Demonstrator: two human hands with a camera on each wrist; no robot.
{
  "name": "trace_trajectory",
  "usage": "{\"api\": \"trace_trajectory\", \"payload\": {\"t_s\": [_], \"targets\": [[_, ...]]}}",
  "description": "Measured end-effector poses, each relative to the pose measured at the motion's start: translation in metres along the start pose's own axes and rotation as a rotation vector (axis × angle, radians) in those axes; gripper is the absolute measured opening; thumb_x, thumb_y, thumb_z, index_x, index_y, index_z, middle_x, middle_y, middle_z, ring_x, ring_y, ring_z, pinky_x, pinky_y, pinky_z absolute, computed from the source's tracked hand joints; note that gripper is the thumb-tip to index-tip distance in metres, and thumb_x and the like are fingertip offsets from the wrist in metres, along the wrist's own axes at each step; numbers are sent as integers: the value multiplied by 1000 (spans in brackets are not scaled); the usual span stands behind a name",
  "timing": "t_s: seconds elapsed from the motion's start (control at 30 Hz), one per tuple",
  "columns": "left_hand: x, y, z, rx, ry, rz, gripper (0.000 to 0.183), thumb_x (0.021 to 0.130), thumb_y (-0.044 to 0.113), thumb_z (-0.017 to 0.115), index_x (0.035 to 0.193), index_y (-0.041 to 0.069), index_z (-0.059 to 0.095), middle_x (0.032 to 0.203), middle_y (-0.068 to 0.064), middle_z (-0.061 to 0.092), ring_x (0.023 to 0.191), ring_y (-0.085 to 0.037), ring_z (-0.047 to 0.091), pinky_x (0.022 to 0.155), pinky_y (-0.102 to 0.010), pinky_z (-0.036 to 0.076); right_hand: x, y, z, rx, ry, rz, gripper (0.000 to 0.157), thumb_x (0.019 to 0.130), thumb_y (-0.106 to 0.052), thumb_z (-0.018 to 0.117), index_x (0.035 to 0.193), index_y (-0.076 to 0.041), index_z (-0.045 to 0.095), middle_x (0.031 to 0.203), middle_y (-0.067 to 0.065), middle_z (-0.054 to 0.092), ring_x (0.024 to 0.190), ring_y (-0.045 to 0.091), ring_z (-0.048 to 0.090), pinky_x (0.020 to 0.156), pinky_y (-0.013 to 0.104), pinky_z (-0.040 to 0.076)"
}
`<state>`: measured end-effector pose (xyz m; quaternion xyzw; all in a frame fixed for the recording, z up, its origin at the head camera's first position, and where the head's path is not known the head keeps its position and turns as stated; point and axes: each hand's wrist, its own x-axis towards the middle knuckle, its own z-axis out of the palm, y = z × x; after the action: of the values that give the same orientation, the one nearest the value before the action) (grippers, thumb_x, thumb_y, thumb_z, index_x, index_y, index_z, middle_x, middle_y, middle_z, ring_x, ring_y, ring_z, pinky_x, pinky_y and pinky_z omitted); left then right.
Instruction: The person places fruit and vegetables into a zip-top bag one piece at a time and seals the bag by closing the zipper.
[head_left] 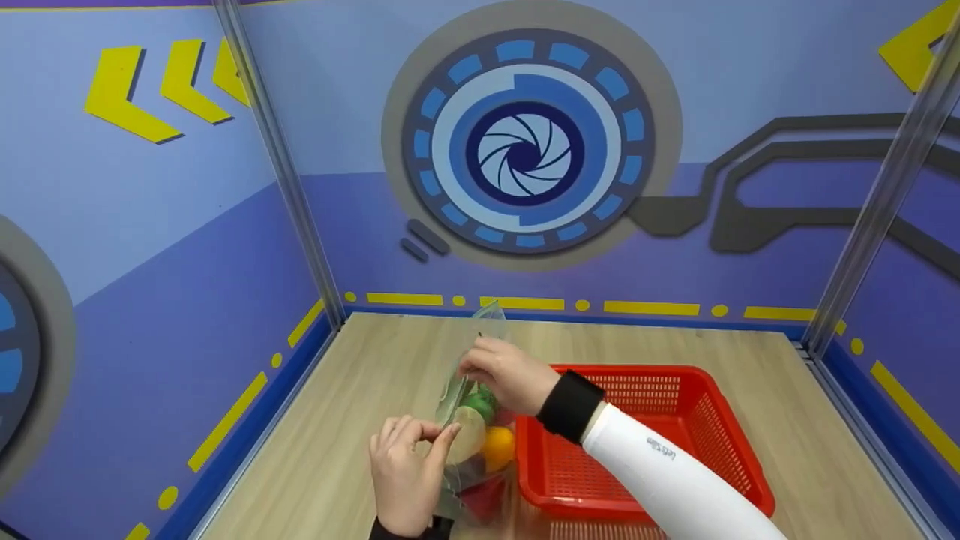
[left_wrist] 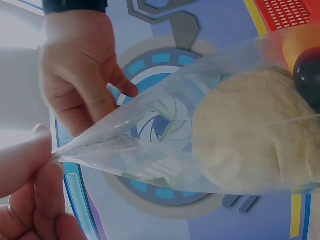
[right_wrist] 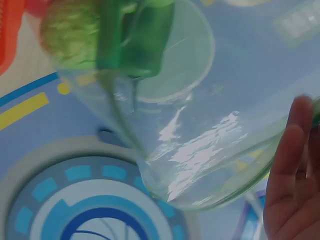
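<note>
A clear plastic bag (head_left: 452,409) with a greenish rim stands upright over the table, left of the red basket. My left hand (head_left: 409,472) pinches the near corner of its mouth between thumb and forefinger. Farther along the rim, my right hand (head_left: 510,373) grips the edge with bent fingers. Inside lie a pale round bun-like item (left_wrist: 250,132), an orange-yellow round item (head_left: 498,448), a glossy dark item (left_wrist: 309,80), a green item (right_wrist: 137,40) and a red piece (head_left: 484,496). Folds in the plastic blur the contents.
Close on the bag's right stands a red perforated basket (head_left: 645,495), with my right forearm above it. The wooden table (head_left: 315,420) runs back to a blue patterned wall (head_left: 352,225), with metal posts (head_left: 279,157) at the corners.
</note>
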<state>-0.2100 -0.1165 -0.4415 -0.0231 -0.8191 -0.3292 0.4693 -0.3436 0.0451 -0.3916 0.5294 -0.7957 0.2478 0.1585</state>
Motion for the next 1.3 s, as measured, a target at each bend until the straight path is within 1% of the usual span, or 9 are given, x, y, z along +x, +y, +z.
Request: {"api": "trace_trajectory", "payload": {"t_s": [0.13, 0.23, 0.4, 0.53, 0.67, 0.83, 1.1, 1.2, 1.3], "targets": [[-1, 2, -1, -18, -8, -20, 30, 72, 13, 91, 67, 19, 63, 66, 9, 58, 72, -15, 50, 74, -31, 23, 3, 25, 3, -11, 82, 49, 10, 100, 0, 61, 105, -5, 67, 124, 20, 59, 115, 36, 60, 97, 44, 55], [-3, 3, -1, -26, -16, -40, 31, 72, 13, 91, 66, 20, 62, 66, 10, 58, 72, -14, 50, 75, -31, 23, 5, 41, 4, 3, 104, 168, 11, 100, 1, 59, 105, -6, 66, 132, 23, 54, 121, 42, 55, 100, 50, 53], [-4, 5, -2, -50, -43, -82, 31, 73, 14, 91, 66, 21, 63, 67, 11, 59, 73, -13, 51, 75, -31, 24, 7, 63, 3, -23, 131, 389, 11, 102, -4, 60, 105, -11, 67, 142, 21, 50, 125, 41, 54, 100, 50, 53], [-4, 6, -2, -61, -55, -87, 30, 73, 16, 92, 66, 21, 63, 67, 12, 59, 73, -10, 50, 75, -30, 25, 7, 76, 0, -99, 160, 479, 10, 102, -8, 61, 104, -14, 69, 144, 19, 50, 126, 41, 53, 92, 51, 56], [-6, 6, -2, -66, -44, -65, 31, 72, 15, 92, 66, 22, 63, 66, 12, 59, 73, -9, 50, 75, -30, 26, 6, 86, -2, -152, 178, 522, 11, 103, -9, 60, 105, -13, 69, 142, 20, 51, 122, 42, 54, 86, 52, 56], [-7, 6, -2, -67, -48, -72, 31, 73, 16, 92, 66, 23, 62, 66, 13, 58, 73, -8, 49, 76, -30, 25, 6, 92, -3, -177, 168, 574, 13, 103, -8, 58, 107, -13, 69, 144, 19, 50, 124, 42, 51, 87, 52, 54], [-8, 4, -1, -67, -37, -78, 33, 73, 13, 91, 66, 23, 61, 66, 13, 57, 73, -7, 49, 77, -31, 24, 11, 92, -3, -168, 171, 570, 14, 104, -7, 57, 108, -14, 68, 144, 20, 50, 125, 42, 51, 90, 54, 53], [-8, 3, -2, -68, -40, -96, 33, 75, 13, 91, 66, 23, 61, 66, 13, 57, 73, -7, 48, 78, -32, 24, 8, 89, -2, -142, 230, 578, 16, 103, -7, 60, 116, -12, 66, 144, 21, 49, 127, 43, 50, 95, 54, 53], [-8, 3, -3, -70, -51, -137, 33, 77, 14, 90, 66, 24, 61, 67, 14, 57, 74, -6, 48, 79, -32, 24, -3, 75, 1, -73, 338, 582, 30, 99, -1, 62, 129, -7, 58, 142, 22, 48, 129, 40, 48, 104, 53, 49]]}}
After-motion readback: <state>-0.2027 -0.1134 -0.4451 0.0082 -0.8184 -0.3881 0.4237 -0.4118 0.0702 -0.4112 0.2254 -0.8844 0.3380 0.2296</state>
